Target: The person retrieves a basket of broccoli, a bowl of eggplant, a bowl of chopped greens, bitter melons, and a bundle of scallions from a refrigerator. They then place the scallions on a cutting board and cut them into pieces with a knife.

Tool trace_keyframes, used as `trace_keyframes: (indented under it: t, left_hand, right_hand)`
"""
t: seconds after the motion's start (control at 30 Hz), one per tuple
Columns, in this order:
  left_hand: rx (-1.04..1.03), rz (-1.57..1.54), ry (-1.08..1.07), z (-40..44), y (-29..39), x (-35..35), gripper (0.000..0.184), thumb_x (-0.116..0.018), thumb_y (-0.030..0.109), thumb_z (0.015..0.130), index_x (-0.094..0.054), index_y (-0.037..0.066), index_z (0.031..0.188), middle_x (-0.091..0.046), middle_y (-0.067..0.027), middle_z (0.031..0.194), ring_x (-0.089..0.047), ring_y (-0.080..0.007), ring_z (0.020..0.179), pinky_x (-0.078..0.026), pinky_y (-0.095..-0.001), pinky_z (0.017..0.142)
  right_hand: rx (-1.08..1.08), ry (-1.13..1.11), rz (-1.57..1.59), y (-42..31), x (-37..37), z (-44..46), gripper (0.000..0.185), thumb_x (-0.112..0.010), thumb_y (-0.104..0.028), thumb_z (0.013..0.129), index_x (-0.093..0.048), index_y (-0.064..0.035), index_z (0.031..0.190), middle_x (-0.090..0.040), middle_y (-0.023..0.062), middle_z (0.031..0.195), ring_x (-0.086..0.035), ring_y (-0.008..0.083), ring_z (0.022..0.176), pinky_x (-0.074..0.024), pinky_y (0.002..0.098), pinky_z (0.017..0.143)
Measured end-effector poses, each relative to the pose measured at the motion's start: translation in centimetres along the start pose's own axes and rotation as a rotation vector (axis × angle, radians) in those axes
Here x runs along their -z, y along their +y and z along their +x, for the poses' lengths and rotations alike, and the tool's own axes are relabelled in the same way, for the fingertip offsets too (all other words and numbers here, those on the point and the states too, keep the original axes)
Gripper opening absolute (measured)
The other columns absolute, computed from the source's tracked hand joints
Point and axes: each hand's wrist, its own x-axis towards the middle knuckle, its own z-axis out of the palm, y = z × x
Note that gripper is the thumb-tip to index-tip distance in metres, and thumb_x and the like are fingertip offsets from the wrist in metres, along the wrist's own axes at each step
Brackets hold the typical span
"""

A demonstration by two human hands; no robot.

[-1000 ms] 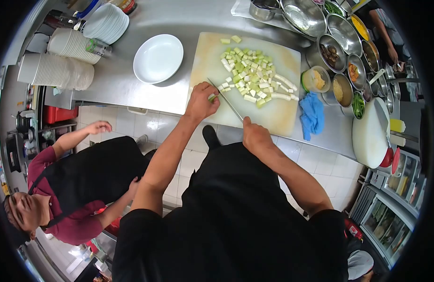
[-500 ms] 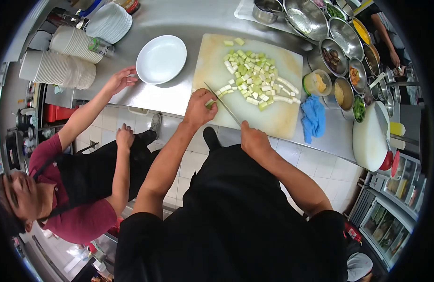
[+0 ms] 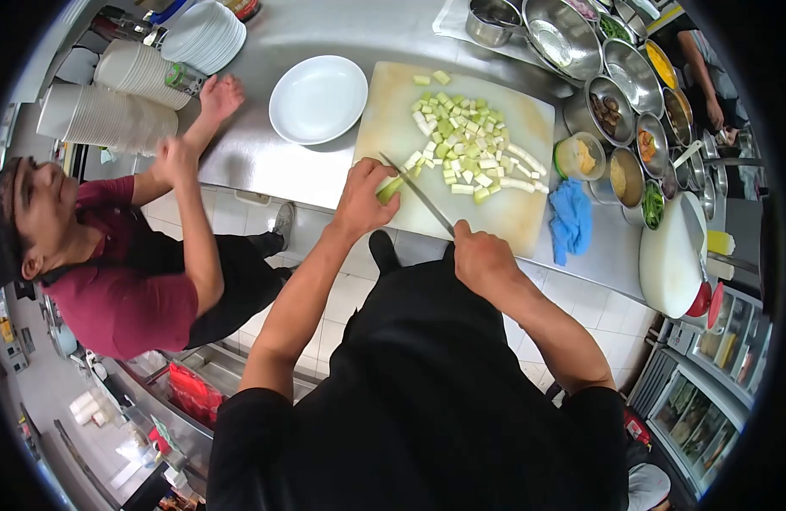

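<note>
My left hand is closed around a pale green vegetable piece at the near left edge of the white cutting board. My right hand grips a knife by its handle, at the board's near edge. The blade points up and left, its tip close to my left fingers and just beside the held piece. Diced pale green and white vegetable pieces lie heaped across the board, with a few longer white strips on their right.
A white plate stands left of the board. Stacked bowls and plates are at the far left, near a co-worker. Right of the board are a blue cloth and several metal bowls of ingredients.
The co-worker has drawn a hand back from beside the plate and raised both hands. The plate sits nearer the board. My knife hand has shifted slightly right; the left still holds the vegetable.
</note>
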Motion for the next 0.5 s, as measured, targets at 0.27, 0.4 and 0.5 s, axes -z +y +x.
trace_keyframes:
  t: [0.27, 0.4, 0.5]
  left_hand:
    - [-0.067, 0.03, 0.034, -0.4, -2.3, -1.6, 0.028, -0.067, 0.006, 0.066, -0.062, 0.007, 0.093, -0.056, -0.0132, 0.094, -0.055, -0.0324, 0.088, -0.045, -0.0399, 0.081]
    - [-0.024, -0.004, 0.061, -1.0, -0.4, 0.1, 0.029, -0.068, 0.006, 0.065, -0.063, 0.007, 0.093, -0.056, -0.0122, 0.094, -0.055, -0.0318, 0.09, -0.044, -0.0397, 0.082]
    - [-0.005, -0.018, 0.083, -1.3, -0.3, 0.4, 0.027, -0.068, 0.006, 0.064, -0.063, 0.008, 0.091, -0.056, -0.0112, 0.094, -0.054, -0.0307, 0.091, -0.043, -0.0394, 0.083]
  right_hand:
    - [-0.008, 0.016, 0.051, 1.1, -5.2, 2.7, 0.014, -0.049, -0.002, 0.08, -0.047, 0.0035, 0.093, -0.062, 0.0235, 0.067, -0.065, 0.0401, 0.064, -0.052, 0.049, 0.06]
    - [-0.008, 0.045, 0.021, 1.0, -3.3, 2.1, 0.012, -0.049, -0.005, 0.084, -0.047, 0.0029, 0.092, -0.061, 0.0216, 0.062, -0.063, 0.0396, 0.061, -0.0508, 0.0494, 0.057]
    - [0.01, -0.014, 0.012, 0.0, -0.6, 0.8, 0.012, -0.049, -0.006, 0.084, -0.046, 0.0026, 0.093, -0.061, 0.0214, 0.062, -0.063, 0.0396, 0.06, -0.0508, 0.0495, 0.057]
